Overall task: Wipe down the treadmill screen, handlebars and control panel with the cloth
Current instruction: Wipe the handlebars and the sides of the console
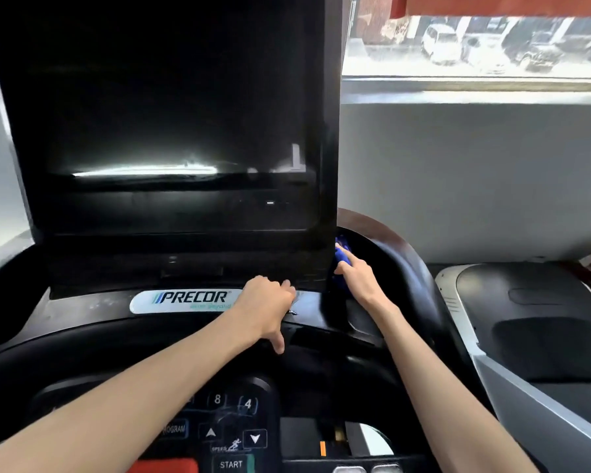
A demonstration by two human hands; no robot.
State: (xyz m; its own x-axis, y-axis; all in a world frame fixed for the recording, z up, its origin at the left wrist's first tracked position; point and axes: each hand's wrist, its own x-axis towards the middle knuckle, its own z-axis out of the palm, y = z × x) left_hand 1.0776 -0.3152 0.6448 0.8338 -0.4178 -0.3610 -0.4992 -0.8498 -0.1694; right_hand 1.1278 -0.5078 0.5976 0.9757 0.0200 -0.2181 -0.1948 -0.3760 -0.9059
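The bunched blue cloth point(341, 253) presses against the lower right edge of the tall glossy black screen point(171, 114), clutched in our right grip point(355, 276). Our left grip point(270, 302) rests released on the black console ledge point(82, 312). We judge the screen edge is being wiped; next we need a firm pass along the handlebars.

Gym: Precor treadmill point(191, 298), another point(526, 319) beside.

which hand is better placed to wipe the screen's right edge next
Right. The right hand holds the blue cloth beside the screen's lower right corner; the left hand has no cloth and rests on the console near the Precor badge.
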